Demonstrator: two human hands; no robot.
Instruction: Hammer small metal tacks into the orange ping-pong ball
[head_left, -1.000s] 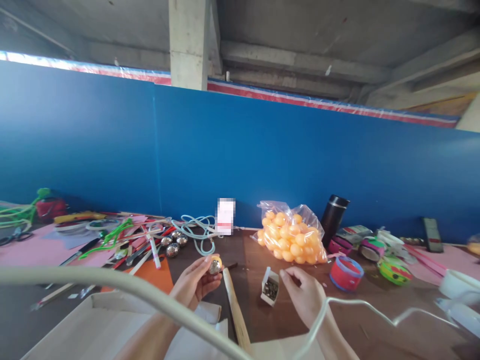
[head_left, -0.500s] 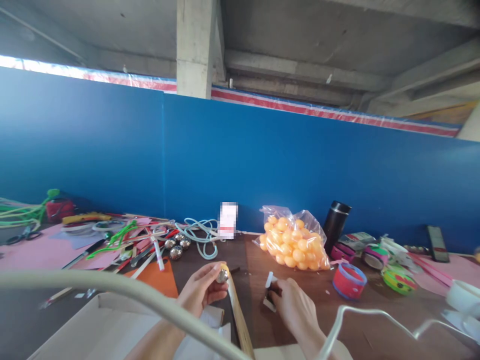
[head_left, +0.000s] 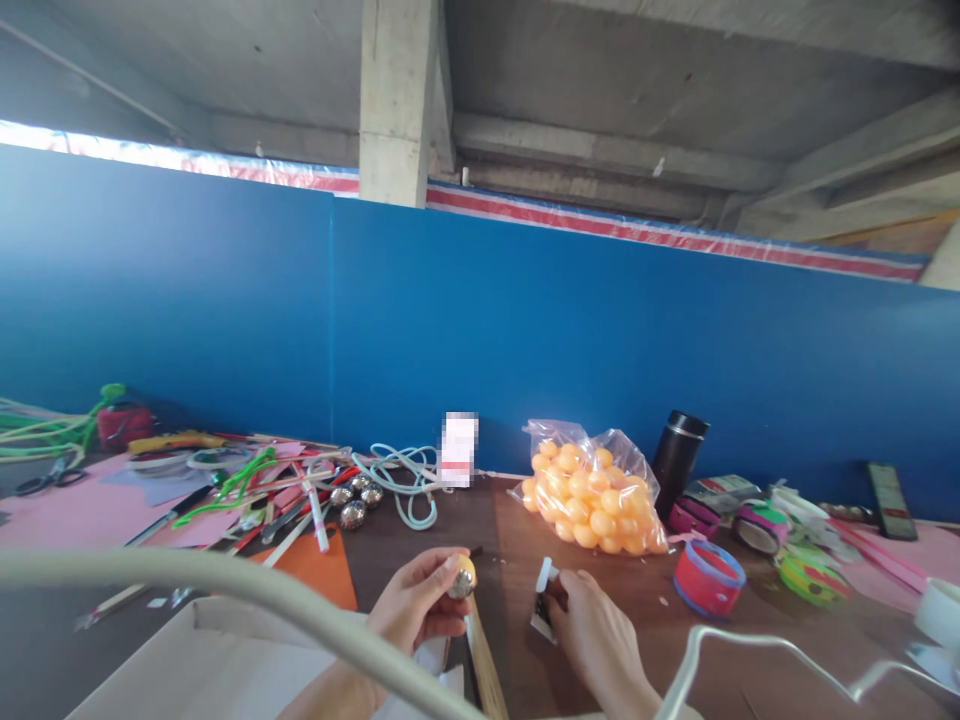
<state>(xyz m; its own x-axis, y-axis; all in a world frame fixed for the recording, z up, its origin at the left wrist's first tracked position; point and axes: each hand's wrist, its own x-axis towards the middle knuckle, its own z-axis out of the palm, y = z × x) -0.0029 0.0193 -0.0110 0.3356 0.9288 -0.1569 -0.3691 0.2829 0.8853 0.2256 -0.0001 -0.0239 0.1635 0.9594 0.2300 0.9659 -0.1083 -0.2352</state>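
In my left hand (head_left: 412,605) a small round ball (head_left: 463,582) is pinched between thumb and fingers; most of its visible side is shiny silver, with yellow-orange at the top. My right hand (head_left: 598,630), to the right of it, has its fingers closed on a small dark object with a white tip (head_left: 545,572). The fingers hide much of that object, so its kind is unclear. Between and below the hands lies a wooden stick (head_left: 486,665). Several silver balls (head_left: 352,514) rest on the table beyond my left hand.
A clear bag of orange balls (head_left: 592,505) stands at the back, beside a black bottle (head_left: 679,450). Red and green tape rolls (head_left: 709,580) lie right. Light-blue cord (head_left: 412,510), tools and coloured paper clutter the left. A thick pale tube (head_left: 225,590) crosses the foreground.
Both hands sit slightly lower and further right in the picture, as the whole view has shifted a little. Each hand keeps its hold.
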